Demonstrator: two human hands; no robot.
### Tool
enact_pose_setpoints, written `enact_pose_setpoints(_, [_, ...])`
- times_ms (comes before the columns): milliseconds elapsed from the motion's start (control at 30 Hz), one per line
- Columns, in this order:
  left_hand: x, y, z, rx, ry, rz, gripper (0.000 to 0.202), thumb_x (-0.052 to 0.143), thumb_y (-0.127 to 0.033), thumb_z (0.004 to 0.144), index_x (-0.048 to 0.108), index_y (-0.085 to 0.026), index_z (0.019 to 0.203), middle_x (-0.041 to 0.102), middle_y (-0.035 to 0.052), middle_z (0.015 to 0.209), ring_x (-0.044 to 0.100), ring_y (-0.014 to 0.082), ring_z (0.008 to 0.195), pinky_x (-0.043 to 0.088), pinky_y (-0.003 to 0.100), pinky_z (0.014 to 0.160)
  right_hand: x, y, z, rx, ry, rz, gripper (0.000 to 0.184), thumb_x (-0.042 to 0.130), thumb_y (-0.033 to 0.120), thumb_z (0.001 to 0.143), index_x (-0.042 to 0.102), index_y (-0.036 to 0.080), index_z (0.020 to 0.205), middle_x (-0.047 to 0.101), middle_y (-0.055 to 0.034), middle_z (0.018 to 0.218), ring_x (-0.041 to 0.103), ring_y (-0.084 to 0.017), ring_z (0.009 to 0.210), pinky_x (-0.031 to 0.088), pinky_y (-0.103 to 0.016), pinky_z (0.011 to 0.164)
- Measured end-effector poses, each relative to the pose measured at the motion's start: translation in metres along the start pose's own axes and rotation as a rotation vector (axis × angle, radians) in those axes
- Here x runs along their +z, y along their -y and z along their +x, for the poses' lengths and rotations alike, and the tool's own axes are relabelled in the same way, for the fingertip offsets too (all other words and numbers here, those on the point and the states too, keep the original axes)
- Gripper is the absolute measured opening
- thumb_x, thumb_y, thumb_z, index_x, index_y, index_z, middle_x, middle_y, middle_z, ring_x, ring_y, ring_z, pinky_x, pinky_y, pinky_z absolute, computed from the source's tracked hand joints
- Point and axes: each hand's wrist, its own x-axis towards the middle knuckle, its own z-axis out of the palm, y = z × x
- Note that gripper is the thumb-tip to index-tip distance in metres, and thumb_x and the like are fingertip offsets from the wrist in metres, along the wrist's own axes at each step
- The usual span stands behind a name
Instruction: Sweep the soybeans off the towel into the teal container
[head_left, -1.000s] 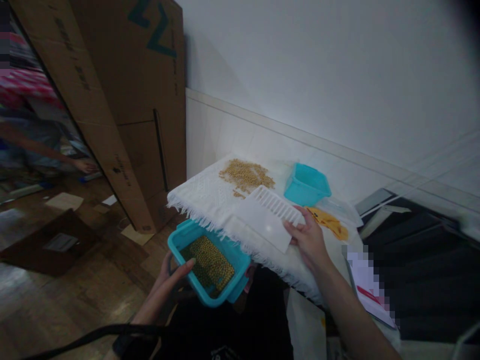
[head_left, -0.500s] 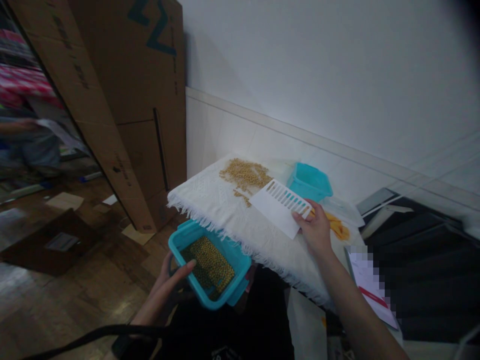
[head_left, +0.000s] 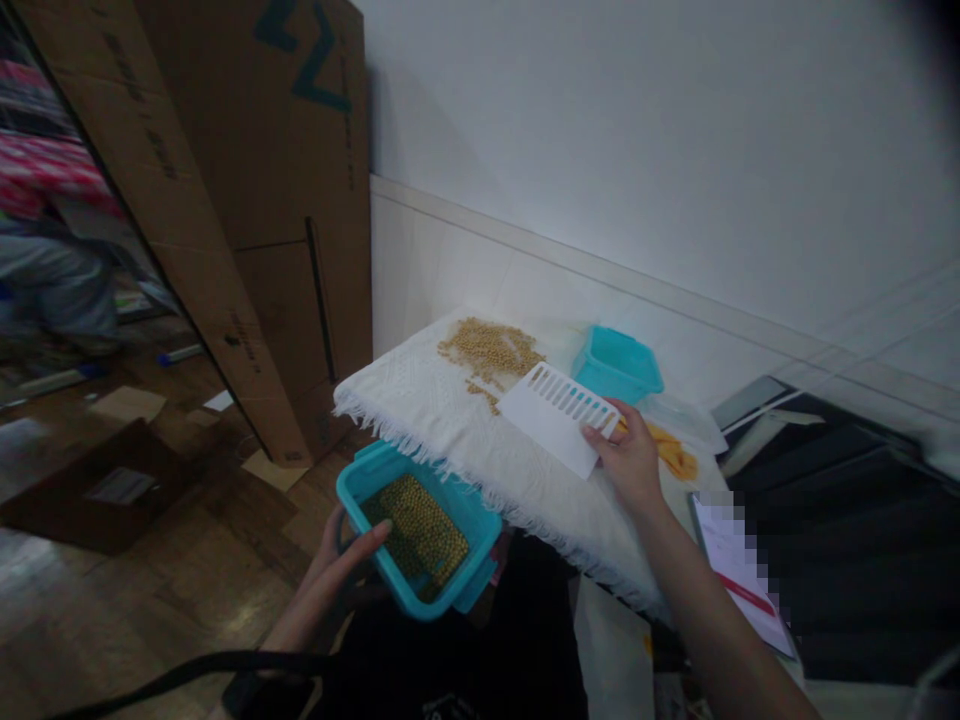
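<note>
My left hand [head_left: 341,555] grips the left rim of a turquoise plastic box [head_left: 480,520], thumb over the edge. Inside the box lies a layer of yellowish soybeans [head_left: 420,525]. The box is held tilted just below the fringed front edge of the cloth-covered table. In my right hand [head_left: 630,455] is a flat white scraper with a row of slots [head_left: 551,430], pinched at its right end above the cloth. A spread pile of soybeans [head_left: 491,347] lies on the cloth, beyond the scraper's left end.
A second turquoise box [head_left: 619,365] stands at the back of the table [head_left: 405,375], near a yellow cloth [head_left: 675,455]. A tall cardboard box [head_left: 277,220] rises at left. A clipboard-like sheet [head_left: 739,570] lies at right. Behind the table is a white wall [head_left: 637,130].
Both hands, the box and the scraper stay almost still. At far left, another person's arm and the white sheet there have shifted.
</note>
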Motion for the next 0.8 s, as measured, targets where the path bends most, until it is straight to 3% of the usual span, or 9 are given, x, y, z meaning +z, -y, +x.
enact_pose_setpoints(233, [0.000,0.001,0.002,0.011,-0.022,-0.024,0.112,0.097,-0.042,0.076,0.032,-0.040,0.166,0.067,0.0206,0.152,0.083,0.0397,0.109,0.069,0.058,0.089,0.004,0.003,-0.004,0.022,0.010,0.038,0.077,0.095,0.057,0.063,0.065,0.028,0.129,0.080,-0.0065,0.100,0.077,-0.032,0.082,0.064,-0.045,0.068])
enact_pose_setpoints(467, [0.001,0.000,0.001,0.007,-0.030,-0.008,0.110,0.097,-0.043,0.076,0.033,-0.040,0.166,0.070,0.0200,0.149,0.084,0.0383,0.106,0.068,0.057,0.091,0.014,0.004,-0.002,0.064,0.030,0.090,0.080,0.095,0.057,0.060,0.064,0.028,0.128,0.080,-0.0060,0.100,0.076,-0.030,0.078,0.062,-0.041,0.064])
enact_pose_setpoints(633, [0.002,-0.002,-0.002,0.012,-0.042,-0.014,0.112,0.097,-0.043,0.076,0.032,-0.038,0.167,0.069,0.0208,0.149,0.083,0.0394,0.107,0.068,0.057,0.090,0.018,0.005,-0.002,0.124,0.041,0.094,0.087,0.095,0.057,0.057,0.062,0.028,0.133,0.079,-0.0037,0.087,0.073,-0.029,0.069,0.058,-0.038,0.054])
enact_pose_setpoints(800, [0.002,-0.003,-0.001,0.003,-0.035,-0.012,0.109,0.096,-0.042,0.078,0.032,-0.038,0.166,0.068,0.0207,0.150,0.084,0.0374,0.107,0.069,0.055,0.090,0.016,0.005,-0.005,0.161,0.047,0.106,0.083,0.095,0.054,0.058,0.062,0.029,0.130,0.077,-0.0002,0.080,0.070,-0.026,0.064,0.057,-0.036,0.054])
